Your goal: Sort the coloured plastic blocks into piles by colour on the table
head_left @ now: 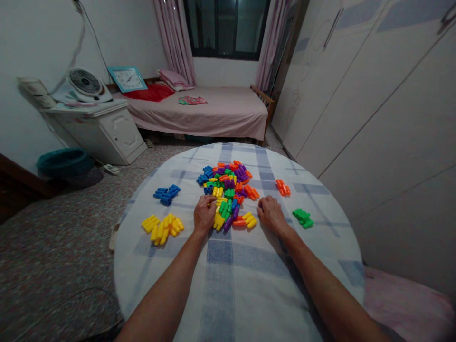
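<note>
A mixed pile of plastic building blocks (228, 185) in several colours lies in the middle of the round table. My left hand (205, 213) is at the pile's left edge, its fingers bent and closed against a yellow block (221, 201); its grip is partly hidden. My right hand (270, 212) rests on the cloth right of the pile, fingers curled in, with nothing visible in them. Orange blocks (251, 192) lie just beyond its fingertips. Left of my left hand are yellow blocks (164, 228) and blue blocks (166, 194). Separate orange blocks (283, 187) and green blocks (302, 218) lie at right.
A checked cloth covers the round table (221, 294). Beyond it stands a bed (228, 107) under a window. At left are a white cabinet (114, 133) with a fan (85, 81) on it and a teal bin (64, 161). A wardrobe (374, 104) lines the right side.
</note>
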A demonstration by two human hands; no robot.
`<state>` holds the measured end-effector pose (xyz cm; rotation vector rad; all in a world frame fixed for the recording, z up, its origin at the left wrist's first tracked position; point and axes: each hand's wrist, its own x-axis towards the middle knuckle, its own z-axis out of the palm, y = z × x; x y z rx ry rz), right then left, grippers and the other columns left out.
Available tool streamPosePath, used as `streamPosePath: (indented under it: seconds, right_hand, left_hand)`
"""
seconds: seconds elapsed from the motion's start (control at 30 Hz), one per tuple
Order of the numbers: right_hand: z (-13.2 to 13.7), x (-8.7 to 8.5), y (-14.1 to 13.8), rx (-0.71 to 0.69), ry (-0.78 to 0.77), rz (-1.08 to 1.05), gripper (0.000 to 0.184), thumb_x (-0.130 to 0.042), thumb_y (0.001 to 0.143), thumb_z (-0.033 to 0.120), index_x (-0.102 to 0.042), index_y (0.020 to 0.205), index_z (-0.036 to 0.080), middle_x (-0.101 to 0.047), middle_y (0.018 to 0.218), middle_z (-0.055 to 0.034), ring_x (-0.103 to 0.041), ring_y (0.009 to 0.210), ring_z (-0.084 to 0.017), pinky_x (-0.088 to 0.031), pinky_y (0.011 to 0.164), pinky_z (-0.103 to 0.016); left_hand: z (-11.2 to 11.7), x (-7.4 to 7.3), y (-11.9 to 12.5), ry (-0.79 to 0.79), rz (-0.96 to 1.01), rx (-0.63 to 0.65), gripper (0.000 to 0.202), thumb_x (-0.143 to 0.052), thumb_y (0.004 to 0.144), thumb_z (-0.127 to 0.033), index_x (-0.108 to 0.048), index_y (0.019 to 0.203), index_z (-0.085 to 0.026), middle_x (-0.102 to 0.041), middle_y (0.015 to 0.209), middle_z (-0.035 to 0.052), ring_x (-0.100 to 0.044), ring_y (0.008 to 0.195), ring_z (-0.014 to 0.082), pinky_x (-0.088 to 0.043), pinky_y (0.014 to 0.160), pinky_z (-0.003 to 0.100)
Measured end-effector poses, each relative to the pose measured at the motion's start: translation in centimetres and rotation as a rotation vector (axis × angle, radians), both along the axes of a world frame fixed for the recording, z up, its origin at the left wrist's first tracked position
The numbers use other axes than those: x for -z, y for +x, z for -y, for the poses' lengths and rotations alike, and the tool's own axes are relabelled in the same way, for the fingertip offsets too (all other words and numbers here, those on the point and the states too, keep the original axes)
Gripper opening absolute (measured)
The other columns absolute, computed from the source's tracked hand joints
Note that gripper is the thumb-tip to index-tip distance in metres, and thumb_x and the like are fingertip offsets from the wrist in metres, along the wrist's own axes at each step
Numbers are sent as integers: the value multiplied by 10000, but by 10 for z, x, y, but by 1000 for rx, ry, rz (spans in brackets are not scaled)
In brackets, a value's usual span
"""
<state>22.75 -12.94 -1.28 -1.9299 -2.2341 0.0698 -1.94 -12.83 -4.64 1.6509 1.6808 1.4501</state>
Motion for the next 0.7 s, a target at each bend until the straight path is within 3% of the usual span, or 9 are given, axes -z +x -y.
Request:
streamPosePath:
  seconds: [0.27, 0.43, 0.57, 0.63, 0.7]
  right_hand:
    - [76, 17, 56, -26, 163, -138, 105, -442, 877, 179, -530, 820, 173, -556, 910, -79, -510, 888, -200, -398, 842, -330]
    - [111, 16, 74, -14, 167, -188, 134, -440, 901, 268, -554, 896, 197, -585, 1047, -82, -535, 1013, -220, -421, 858, -354]
    - [95, -4, 86, 55, 248, -187, 258, -440, 921, 378, -582, 1041, 199, -568, 1161, -96, -526, 1108, -238, -430, 915, -379]
    - [71, -18, 93, 136, 276, -146, 329, -467, 912, 390, -564, 1143, 177, -559, 1161, -111, -543, 1087, -241, -441, 910, -367]
    - [40, -30, 97, 204, 191, -64, 454, -510, 893, 389, -492, 1294, 177, -520, 1228, -125, -567, 1056, -247, -466, 840, -347]
  left_hand:
    - [-1, 2, 0, 6, -13, -3, 209, -479, 782, -199, -675, 857, -190, -643, 980, 60, -619, 953, 190, -485, 883, 332]
    - [-1, 2, -1, 9, -13, -10, 212, -479, 768, -201, -677, 843, -198, -648, 967, 54, -623, 945, 192, -496, 853, 319]
    - [0, 0, -2, 2, -9, -7, 211, -485, 766, -223, -681, 838, -193, -650, 961, 59, -627, 936, 196, -502, 842, 321]
    - [0, 0, -2, -3, -12, -7, 207, -490, 762, -230, -681, 831, -193, -650, 967, 61, -627, 939, 199, -503, 839, 323]
    - [-1, 0, -2, -6, -15, -6, 201, -493, 760, -233, -680, 827, -198, -650, 973, 58, -625, 946, 199, -503, 844, 324]
